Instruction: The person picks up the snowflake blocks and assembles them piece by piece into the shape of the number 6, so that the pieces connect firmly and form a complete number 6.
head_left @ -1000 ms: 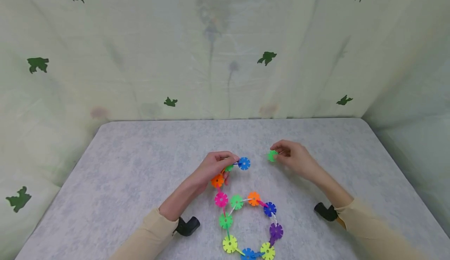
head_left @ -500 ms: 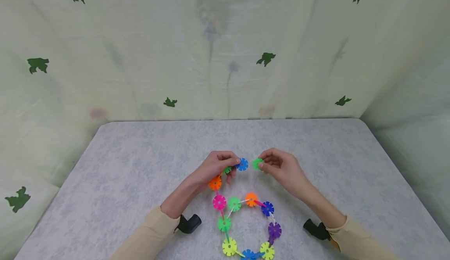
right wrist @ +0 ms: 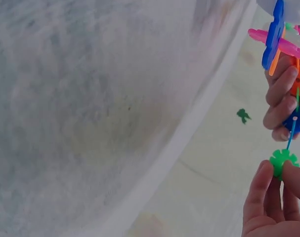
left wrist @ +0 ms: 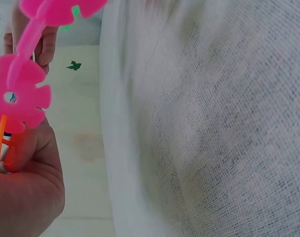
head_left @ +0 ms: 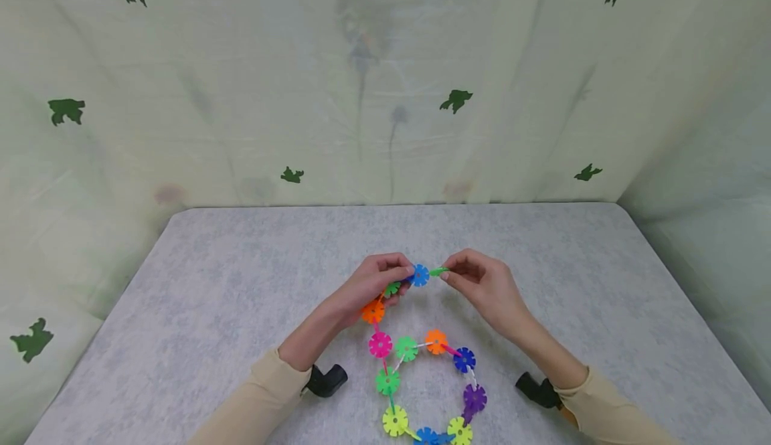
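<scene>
My left hand (head_left: 376, 283) pinches the upper end of a chain of slotted plastic snowflake discs. A light blue disc (head_left: 420, 275) sticks out past its fingertips, and a green disc (head_left: 393, 288) is partly hidden below them. With thumb and fingers, my right hand (head_left: 482, 286) pinches another green disc (head_left: 438, 272), turned edge-on toward the light blue one. Their rims nearly meet; whether the slots engage I cannot tell. From my left hand the chain runs down through an orange disc (head_left: 373, 311) and a pink disc (head_left: 380, 344), which looms large in the left wrist view.
Lower on the grey table (head_left: 241, 298) the chain forms a ring, with a purple disc (head_left: 474, 399) at its right side and a yellow disc (head_left: 395, 421) at lower left. Behind the table hangs a pale curtain (head_left: 385, 97) with dark green leaf shapes.
My right hand has moved left with its green disc, up to the light blue disc, and turned the green disc edge-on. My left hand has stayed almost in place.
</scene>
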Demonstrator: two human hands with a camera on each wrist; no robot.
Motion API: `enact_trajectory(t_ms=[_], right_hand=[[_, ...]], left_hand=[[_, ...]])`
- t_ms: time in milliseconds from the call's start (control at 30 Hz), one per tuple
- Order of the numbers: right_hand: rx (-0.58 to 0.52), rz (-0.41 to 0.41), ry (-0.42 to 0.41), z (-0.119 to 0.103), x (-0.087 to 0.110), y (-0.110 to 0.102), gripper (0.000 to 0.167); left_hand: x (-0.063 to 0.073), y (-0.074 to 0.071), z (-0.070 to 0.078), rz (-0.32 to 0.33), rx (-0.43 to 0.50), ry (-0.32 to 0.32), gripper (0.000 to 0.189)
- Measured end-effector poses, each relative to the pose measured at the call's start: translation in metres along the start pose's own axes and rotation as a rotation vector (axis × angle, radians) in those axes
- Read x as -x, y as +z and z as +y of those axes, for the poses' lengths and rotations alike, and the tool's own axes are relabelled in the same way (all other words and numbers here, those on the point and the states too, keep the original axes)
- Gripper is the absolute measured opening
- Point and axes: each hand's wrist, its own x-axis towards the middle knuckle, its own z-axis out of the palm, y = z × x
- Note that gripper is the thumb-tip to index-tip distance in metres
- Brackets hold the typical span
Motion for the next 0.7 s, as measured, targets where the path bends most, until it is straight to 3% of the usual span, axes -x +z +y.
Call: enact_trajectory(t_ms=[333, 600, 700], right_hand=[[0.106, -0.02, -0.019, -0.034, 0.004, -0.004, 0.009], [0.101, -0.032, -0.12, -0.002, 0.0, -0.004, 0.008], [0.087, -0.041, -0.128, -0.001, 0.001, -0.003, 0.008]], left_hand=[[-0.003, 0.003, -0.003, -0.07, 0.101, 0.011, 0.021], [-0.005, 0.009, -0.004, -0.101, 0.13, 0.041, 0.019], [-0.006, 0.011, -0.005, -0.098, 0.15, 0.045, 0.018]])
